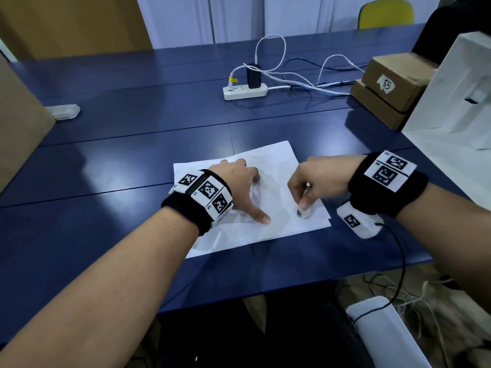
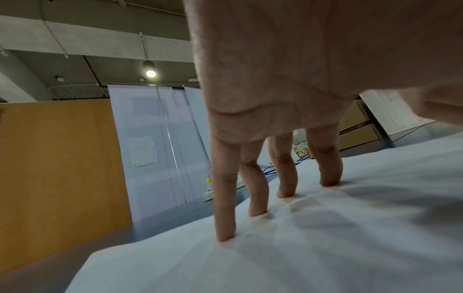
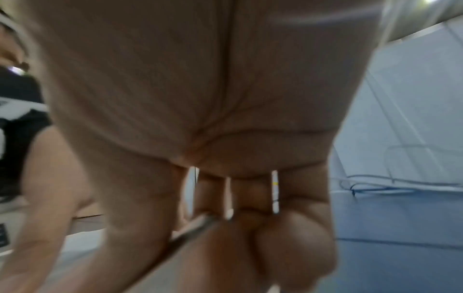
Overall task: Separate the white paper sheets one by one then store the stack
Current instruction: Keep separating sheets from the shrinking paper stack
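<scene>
While the white paper sheets [image 1: 268,166] lie as one loose, slightly fanned pile near the front edge of the blue table [image 1: 132,115], your progress stands at an early entry: no sheet is seen set apart from the pile, and no storage place for the stack can be identified.

Item, left hand [image 1: 236,181]: fingers [image 2: 283,178] straight and spread, tips pressing down on the top sheet; thumb stretched flat toward you. It pins the pile and grips nothing.

Item, right hand [image 1: 310,181]: fingers curled, thumb and forefinger pinched low at the pile's near right side, on what looks like a lifted, curled paper corner. The right wrist view is blurred, but a thin edge runs between thumb and fingers.

Judged step: peeling one sheet free while the pile is held.

Remaining: separate each sheet in turn, regather, store.

Also present: power strip [image 1: 244,91], cardboard boxes [image 1: 390,86].
</scene>
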